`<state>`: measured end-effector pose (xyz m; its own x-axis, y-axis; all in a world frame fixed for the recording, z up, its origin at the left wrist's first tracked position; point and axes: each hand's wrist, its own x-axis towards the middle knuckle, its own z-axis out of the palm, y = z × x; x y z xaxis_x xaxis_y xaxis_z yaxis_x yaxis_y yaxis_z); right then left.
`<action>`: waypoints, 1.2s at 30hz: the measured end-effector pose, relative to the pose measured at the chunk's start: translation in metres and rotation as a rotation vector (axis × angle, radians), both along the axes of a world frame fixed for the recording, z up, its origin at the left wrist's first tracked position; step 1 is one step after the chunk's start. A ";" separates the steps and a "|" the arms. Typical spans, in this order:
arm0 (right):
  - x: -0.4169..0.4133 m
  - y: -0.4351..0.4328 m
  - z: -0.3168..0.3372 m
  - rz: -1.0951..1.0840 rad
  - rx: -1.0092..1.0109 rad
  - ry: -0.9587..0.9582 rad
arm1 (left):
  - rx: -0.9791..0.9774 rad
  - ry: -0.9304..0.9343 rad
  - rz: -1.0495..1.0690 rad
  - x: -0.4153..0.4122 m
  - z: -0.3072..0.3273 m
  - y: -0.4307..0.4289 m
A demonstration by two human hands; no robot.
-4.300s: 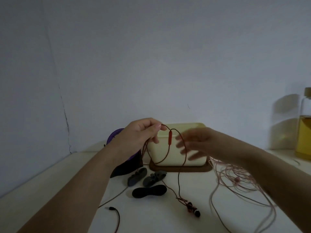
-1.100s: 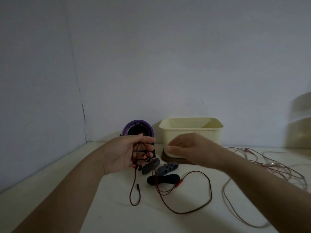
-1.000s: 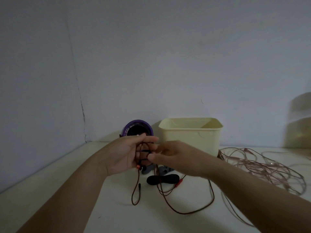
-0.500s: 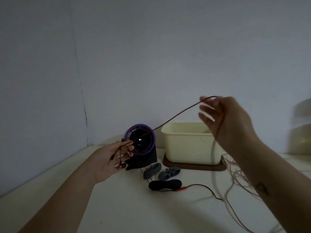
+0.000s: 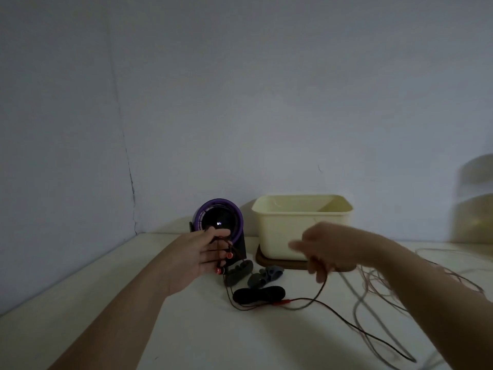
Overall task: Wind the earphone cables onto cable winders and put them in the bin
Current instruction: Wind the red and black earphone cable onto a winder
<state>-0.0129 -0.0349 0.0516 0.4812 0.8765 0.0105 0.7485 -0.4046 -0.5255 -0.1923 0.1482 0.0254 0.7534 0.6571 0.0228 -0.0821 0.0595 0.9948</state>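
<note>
A person's left hand is raised over a white tabletop, palm turned inward. A thin dark red earphone cable is looped several times across its fingers, and the thumb is closed down on the strands at the top. Two earbuds with reddish tips hang against the fingertips, one lower than the other.

From this hand the cable drops to the table and curves past a red inline remote. It then rises to the lower fingers of the right hand. That hand is blurred: some fingers reach left, others curl down, and I cannot tell whether they pinch the cable. Another dark strand trails off across the table to the lower right.

Three soft bow-shaped cable winders lie close together below the hands: one dark grey, one blue-grey, one black.

One cream rectangular plastic bin stands at the back on a brown wooden mat. Only its inner back wall shows; its floor is hidden.

Left of the bin stands a round purple-rimmed device on a black base. A tangle of pale pink cable lies on the right.
</note>
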 end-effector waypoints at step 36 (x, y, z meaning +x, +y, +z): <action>-0.020 0.075 -0.018 0.087 0.677 0.331 | 0.054 -0.282 -0.082 0.043 0.000 -0.007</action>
<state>-0.0324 0.0397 0.0339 0.4826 0.7646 0.4273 0.5232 0.1396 -0.8407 -0.1495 0.1408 0.0251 0.7626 0.5867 0.2723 -0.3529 0.0247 0.9353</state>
